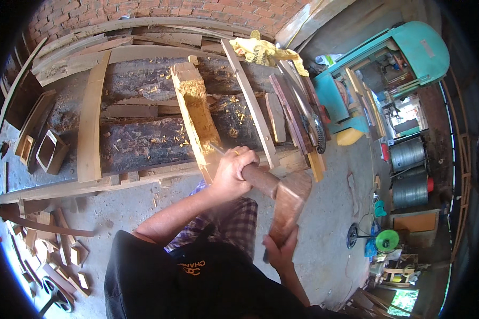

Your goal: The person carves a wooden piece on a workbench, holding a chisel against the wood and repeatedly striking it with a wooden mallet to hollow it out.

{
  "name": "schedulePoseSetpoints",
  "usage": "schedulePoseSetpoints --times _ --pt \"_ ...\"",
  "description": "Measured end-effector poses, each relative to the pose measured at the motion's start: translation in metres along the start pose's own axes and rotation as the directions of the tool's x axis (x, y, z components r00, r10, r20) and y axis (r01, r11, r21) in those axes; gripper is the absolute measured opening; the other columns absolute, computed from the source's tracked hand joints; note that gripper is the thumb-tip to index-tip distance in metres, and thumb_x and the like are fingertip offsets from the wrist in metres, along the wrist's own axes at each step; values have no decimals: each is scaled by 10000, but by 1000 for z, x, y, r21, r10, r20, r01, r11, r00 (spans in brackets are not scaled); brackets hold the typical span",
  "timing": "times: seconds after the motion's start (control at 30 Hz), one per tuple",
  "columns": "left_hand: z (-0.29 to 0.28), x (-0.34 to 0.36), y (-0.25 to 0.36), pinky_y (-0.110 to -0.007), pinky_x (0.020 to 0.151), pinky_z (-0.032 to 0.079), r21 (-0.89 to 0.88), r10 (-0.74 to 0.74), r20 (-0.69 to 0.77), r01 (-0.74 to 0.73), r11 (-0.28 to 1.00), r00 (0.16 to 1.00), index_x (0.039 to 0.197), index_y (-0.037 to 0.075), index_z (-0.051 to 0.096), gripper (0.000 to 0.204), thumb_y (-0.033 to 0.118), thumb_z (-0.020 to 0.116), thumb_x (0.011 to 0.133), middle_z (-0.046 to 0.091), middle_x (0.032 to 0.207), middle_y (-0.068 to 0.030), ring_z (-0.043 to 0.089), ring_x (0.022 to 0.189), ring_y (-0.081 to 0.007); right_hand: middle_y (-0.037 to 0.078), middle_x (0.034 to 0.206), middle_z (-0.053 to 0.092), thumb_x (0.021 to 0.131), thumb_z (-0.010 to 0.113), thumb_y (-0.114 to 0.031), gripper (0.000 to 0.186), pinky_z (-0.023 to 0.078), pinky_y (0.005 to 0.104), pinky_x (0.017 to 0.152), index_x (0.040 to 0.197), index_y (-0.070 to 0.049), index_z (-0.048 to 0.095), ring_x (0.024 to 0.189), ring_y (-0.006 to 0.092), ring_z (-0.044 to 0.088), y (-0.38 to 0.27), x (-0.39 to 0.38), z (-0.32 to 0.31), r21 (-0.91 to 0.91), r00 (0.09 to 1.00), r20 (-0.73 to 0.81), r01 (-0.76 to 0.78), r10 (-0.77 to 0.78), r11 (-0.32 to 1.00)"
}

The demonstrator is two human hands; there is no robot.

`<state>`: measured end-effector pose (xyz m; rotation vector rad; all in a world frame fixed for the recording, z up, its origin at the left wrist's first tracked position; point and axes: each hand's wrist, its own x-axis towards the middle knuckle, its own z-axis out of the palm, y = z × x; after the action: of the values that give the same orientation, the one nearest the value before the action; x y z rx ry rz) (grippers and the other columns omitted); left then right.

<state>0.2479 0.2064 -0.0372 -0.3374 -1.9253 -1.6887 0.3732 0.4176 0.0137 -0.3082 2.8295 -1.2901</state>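
Note:
My left hand [234, 171] is wrapped round a chisel [259, 179]. The chisel's brown handle points toward the lower right, and its metal blade reaches the yellow wooden beam [203, 130]. A long recess with a rough, chipped surface is cut into the beam, which lies across the dark workbench [143, 141]. Gripped in my right hand [282, 249] is a wooden mallet [291, 199], slightly blurred. Its broad head is at the butt end of the chisel handle; whether they touch, I cannot tell. Yellow chips are scattered around the beam.
Pale boards [93, 119] and a narrow strip [250, 101] cross the bench. Reddish planks [292, 114] lie at its right end, near a yellow bag [266, 51]. A turquoise bandsaw [420, 53] stands far right, above metal drums [410, 189]. Wood offcuts [53, 239] litter the floor at left.

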Motion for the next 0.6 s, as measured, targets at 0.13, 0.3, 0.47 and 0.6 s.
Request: schedulePoseSetpoints --times 0.13,0.3,0.47,0.6 --pt "-1 -2 -3 -367 624 423 99 106 -1 -105 990 994 761 90 501 327 212 802 724 534 687 -50 558 667 -251 63 688 567 743 596 -113 333 478 275 599 1025 -9 451 597 167 573 2 -5 5 184 971 -218 145 -103 972" --pt "1 -4 -4 -375 638 416 97 109 -4 -108 989 994 767 96 514 320 194 809 690 533 687 -48 555 673 -266 71 802 582 724 619 -113 330 468 309 719 1008 -35 470 653 177 581 -2 -9 9 -88 967 -109 219 -228 972" --pt "3 -7 -4 -401 642 380 71 93 10 -94 993 996 747 86 549 211 144 747 701 540 715 -93 547 718 -313 72 734 561 733 603 -42 467 474 323 693 1152 -1 400 653 165 560 -2 -8 10 395 983 -181 86 -15 915" --pt "4 -9 -8 -372 655 405 106 152 35 -155 982 988 759 103 519 312 186 808 676 526 703 -54 543 682 -267 30 712 566 770 607 -329 394 460 268 639 1021 -49 490 652 149 555 8 -4 9 216 895 -272 414 -353 884"
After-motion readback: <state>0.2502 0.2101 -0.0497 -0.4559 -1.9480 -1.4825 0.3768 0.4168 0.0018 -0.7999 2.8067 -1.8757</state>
